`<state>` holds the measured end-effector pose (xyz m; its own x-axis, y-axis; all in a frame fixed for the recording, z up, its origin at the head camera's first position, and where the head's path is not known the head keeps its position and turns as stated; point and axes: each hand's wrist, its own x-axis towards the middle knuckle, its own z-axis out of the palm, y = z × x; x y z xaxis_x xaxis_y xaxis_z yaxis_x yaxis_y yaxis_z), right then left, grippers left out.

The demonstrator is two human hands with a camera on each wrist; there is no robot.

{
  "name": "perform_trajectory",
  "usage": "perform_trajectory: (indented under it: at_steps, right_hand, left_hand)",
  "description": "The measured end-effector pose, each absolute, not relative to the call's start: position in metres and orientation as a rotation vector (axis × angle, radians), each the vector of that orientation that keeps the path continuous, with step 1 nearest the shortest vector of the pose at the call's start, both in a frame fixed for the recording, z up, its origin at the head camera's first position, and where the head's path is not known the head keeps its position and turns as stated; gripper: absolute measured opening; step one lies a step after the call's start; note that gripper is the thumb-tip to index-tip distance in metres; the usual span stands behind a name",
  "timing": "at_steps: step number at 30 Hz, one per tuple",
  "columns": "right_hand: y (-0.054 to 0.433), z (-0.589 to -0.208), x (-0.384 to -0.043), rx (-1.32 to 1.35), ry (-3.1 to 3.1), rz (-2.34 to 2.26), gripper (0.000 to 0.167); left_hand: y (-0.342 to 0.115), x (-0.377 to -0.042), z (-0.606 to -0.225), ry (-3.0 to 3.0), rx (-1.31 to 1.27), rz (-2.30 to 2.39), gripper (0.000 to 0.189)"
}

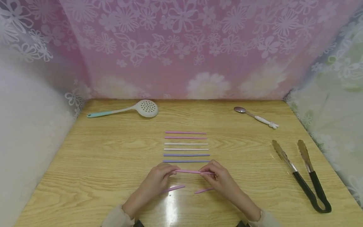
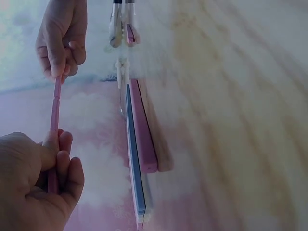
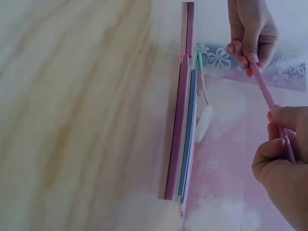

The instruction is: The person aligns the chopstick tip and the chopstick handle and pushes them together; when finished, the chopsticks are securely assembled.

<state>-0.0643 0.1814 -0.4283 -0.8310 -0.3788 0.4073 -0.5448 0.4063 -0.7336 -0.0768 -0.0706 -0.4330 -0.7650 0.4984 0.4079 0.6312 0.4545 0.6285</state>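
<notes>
My left hand (image 1: 156,178) and my right hand (image 1: 219,178) hold a pink chopstick (image 1: 187,171) level between them, near the front of the table. Each hand pinches it between thumb and fingers, the left near one end and the right towards the other; the left wrist view shows the left hand (image 2: 29,178) curled round its end. Below the hands lie two purple-pink chopsticks, one (image 1: 175,188) partly behind the left hand, the other (image 1: 202,191) partly behind the right. Beyond the hands, parallel rows hold two pink chopsticks (image 1: 185,137), two white ones (image 1: 185,144) and two blue ones (image 1: 185,155).
A white slotted skimmer (image 1: 147,108) with a turquoise handle lies at the back left. At the back right is a spoon (image 1: 262,120) with a white handle. Metal tongs (image 1: 304,187) with black handles lie spread at the right. Flowered cloth (image 1: 184,47) hangs behind the table.
</notes>
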Motion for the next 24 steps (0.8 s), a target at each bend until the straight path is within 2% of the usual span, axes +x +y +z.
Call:
perform_trajectory:
  at_steps: [14,22,24]
  right_hand:
    - [0.171,-0.424,-0.065,0.919,-2.307,1.274,0.022]
    - [0.169,-0.428,-0.068,0.955,-2.297,1.22,0.01]
    - [0.169,-0.427,-0.07,0.954,-2.299,1.214,0.012]
  left_hand:
    - [-0.067,-0.08,-0.431,-2.338,-0.966,-1.127,0.015]
    - [-0.067,-0.084,-0.434,-2.312,-0.968,-1.128,0.014]
    - [-0.067,-0.085,-0.433,-2.315,-0.966,-1.13,0.014]
